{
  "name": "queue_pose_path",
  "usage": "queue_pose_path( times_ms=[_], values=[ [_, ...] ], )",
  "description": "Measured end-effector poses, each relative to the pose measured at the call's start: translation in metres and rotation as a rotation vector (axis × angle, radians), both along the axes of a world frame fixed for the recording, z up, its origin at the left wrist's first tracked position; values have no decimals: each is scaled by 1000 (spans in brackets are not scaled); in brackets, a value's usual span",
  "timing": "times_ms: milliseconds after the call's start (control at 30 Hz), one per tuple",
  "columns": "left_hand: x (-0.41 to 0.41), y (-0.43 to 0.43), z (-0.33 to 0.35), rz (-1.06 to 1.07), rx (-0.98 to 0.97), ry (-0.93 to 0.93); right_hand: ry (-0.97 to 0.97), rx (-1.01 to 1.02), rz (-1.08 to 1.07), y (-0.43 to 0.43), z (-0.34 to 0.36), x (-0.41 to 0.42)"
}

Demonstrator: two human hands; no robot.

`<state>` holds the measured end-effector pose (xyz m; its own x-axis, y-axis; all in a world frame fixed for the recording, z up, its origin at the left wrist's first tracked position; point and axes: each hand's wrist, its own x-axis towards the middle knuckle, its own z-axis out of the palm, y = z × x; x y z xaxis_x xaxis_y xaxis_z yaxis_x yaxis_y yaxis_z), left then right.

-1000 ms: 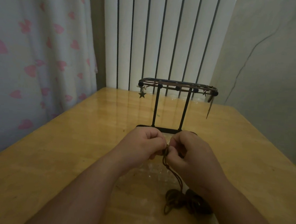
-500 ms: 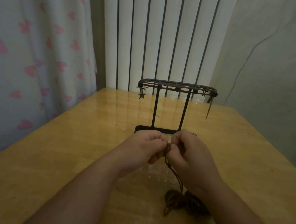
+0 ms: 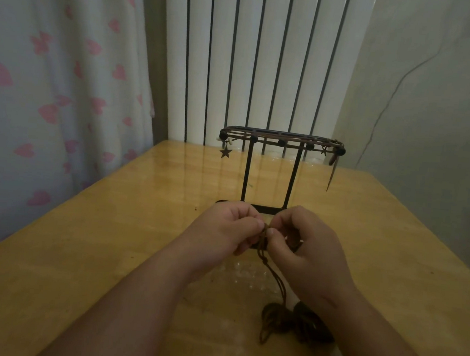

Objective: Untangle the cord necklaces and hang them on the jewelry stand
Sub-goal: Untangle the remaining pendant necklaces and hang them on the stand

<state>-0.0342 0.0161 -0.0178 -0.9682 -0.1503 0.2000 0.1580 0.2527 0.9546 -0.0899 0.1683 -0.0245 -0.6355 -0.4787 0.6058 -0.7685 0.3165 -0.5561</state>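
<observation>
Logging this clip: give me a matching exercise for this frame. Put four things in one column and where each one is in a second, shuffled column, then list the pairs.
Things
1. small dark star charm
2. tangled heap of dark brown cord
3. black metal jewelry stand
4. raised stretch of brown cord

Places
A. pinched between the left hand and the right hand
B. lying on the yellow wooden table by the right wrist
C. dangling from the left end of the stand's top rail
D. upright on the table behind both hands

Pairs: 1-C, 2-B, 3-D, 4-A
</observation>
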Motion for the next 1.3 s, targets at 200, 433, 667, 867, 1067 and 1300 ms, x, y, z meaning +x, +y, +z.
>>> queue_pose_path(
  times_ms=[200, 433, 667, 867, 1067, 1300],
  values=[
    [1, 0, 0, 27, -97, -5, 15, 85, -28, 0, 1, 0],
    [1, 0, -3, 17, -135, -41, -10, 180, -18, -1, 2, 1],
    [1, -1, -3, -21, -95, -30, -39, 138, 7, 0, 1, 0],
    [-1, 3, -2, -61, 33, -52, -46, 38, 2, -3, -2, 2],
    [-2, 0, -4, 59, -65, -3, -30, 28, -12, 0, -2, 0],
    [0, 3, -3, 63, -133, 4, 3, 107, -40, 1, 3, 2]
  ],
)
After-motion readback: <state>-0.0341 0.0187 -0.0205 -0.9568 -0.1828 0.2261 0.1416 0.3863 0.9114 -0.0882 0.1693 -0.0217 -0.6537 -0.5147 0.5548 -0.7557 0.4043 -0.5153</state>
